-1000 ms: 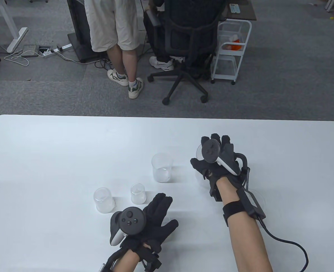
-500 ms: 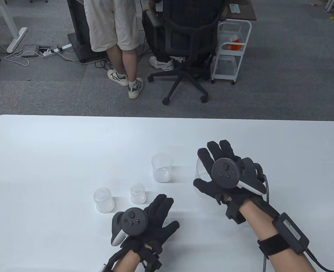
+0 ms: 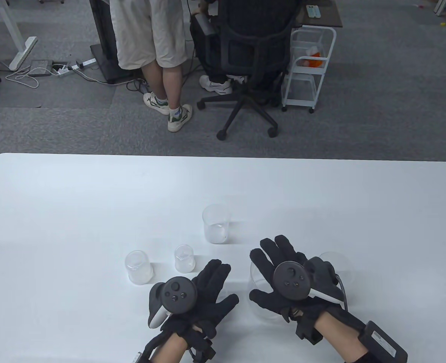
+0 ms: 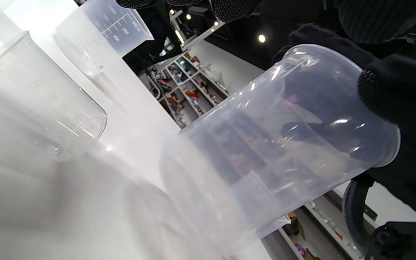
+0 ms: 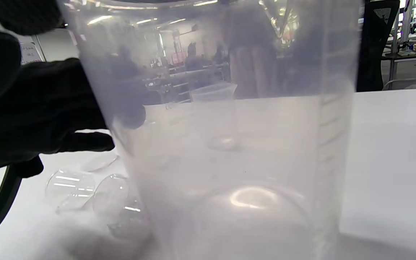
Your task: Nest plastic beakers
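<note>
My right hand grips a large clear beaker by its rim from above, near the table's front edge. Its base is at or just above the table; I cannot tell which. The beaker fills the right wrist view and shows in the left wrist view. My left hand rests flat and empty on the table, fingers spread, to the left of it. A medium beaker stands upright further back. Two small beakers stand left of my left hand, seemingly bottom up.
The white table reaches far to the left and back. A clear rounded rim shows just behind my right hand, partly hidden. Beyond the far edge are an office chair and a standing person.
My right hand has carried the large beaker from the middle right of the table toward the front edge and lower. My left hand has stayed put.
</note>
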Motion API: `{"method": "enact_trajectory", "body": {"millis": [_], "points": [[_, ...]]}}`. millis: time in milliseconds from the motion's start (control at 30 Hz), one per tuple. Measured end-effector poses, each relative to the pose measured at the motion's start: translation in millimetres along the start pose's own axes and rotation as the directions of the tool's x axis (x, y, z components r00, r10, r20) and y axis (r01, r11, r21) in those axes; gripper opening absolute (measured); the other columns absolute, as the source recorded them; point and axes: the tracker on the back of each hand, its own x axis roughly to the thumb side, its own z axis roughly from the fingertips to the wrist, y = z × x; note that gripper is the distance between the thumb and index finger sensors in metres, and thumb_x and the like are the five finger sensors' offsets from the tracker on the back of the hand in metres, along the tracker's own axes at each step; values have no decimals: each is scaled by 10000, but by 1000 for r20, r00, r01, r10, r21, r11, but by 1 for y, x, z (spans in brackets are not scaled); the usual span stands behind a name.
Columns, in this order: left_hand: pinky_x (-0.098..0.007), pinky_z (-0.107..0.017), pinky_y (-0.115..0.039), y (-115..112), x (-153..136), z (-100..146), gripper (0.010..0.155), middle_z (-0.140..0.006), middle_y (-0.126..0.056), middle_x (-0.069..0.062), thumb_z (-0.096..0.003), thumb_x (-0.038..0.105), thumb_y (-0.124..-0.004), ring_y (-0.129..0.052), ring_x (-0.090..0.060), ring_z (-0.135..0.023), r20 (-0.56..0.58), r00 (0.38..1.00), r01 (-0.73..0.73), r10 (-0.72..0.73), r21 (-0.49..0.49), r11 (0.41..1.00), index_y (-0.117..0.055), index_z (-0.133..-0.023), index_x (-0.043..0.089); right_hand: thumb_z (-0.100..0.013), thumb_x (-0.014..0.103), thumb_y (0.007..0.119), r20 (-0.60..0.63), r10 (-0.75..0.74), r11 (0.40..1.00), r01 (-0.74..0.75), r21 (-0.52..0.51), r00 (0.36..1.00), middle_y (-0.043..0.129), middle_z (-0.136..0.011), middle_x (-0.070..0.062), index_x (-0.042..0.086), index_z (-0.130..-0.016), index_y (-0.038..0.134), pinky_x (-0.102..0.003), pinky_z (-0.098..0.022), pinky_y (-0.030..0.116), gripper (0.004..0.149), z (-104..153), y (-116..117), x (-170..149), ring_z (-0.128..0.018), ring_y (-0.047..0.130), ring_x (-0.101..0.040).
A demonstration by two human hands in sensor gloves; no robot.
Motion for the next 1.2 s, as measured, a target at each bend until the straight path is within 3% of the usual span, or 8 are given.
{"method": "enact_trajectory", "body": {"millis": [267, 633, 767, 900, 1033, 1200], "points": [[-769, -682, -327, 0, 0, 0, 847, -1155, -257, -154, -428, 709, -604, -355, -486, -1081, -3, 1000, 0, 0, -1, 1000, -382, -1081, 216, -446, 697, 713, 9, -1, 1000, 1, 18, 1000, 269, -1199, -171, 192, -1063, 356, -782, -632, 456, 874, 0, 24, -1, -1077, 243, -525], [-768, -683, -324, 0, 0, 0, 847, -1155, -256, -156, -428, 708, -604, -351, -489, -1080, -6, 1000, 4, -4, -5, 1000, -383, -1081, 214, -416, 752, 673, 1, -12, 998, 12, 62, 1000, 207, -1197, -165, 201, -1066, 284, -797, -641, 397, 937, 0, 29, -3, -1078, 191, -509], [-768, -683, -325, 0, 0, 0, 847, -1155, -258, -156, -429, 708, -603, -352, -488, -1081, -6, 1000, 5, -5, -3, 1000, -383, -1081, 213, -404, 777, 641, -8, -52, 998, 52, 38, 999, 182, -1197, -163, 210, -1065, 237, -812, -637, 372, 960, 5, 15, -7, -1082, 218, -512], [-768, -682, -326, 0, 0, 0, 849, -1155, -258, -157, -429, 708, -604, -352, -489, -1080, -6, 1000, 5, -5, -5, 1000, -383, -1081, 212, -414, 748, 652, -53, -81, 995, 78, -57, 995, 261, -1198, -165, 197, -1066, 305, -780, -660, 380, 922, 12, -9, -19, -1086, 289, -497], [-768, -683, -325, 0, 0, 0, 847, -1155, -259, -157, -428, 708, -604, -353, -488, -1080, -4, 1000, 6, -6, -7, 1000, -385, -1080, 213, -416, 728, 662, -152, -75, 987, 52, -152, 986, 308, -1196, -165, 188, -1063, 354, -765, -671, 383, 897, 19, -31, -43, -1087, 318, -490], [-768, -683, -324, -1, 0, 0, 848, -1155, -260, -156, -428, 709, -604, -353, -488, -1081, -2, 1000, 7, -7, -8, 1000, -383, -1080, 214, -426, 710, 666, -293, -52, 984, -1, -180, 955, 320, -1196, -161, 184, -1062, 363, -766, -675, 373, 879, 23, -36, -76, -1089, 314, -487]]}}
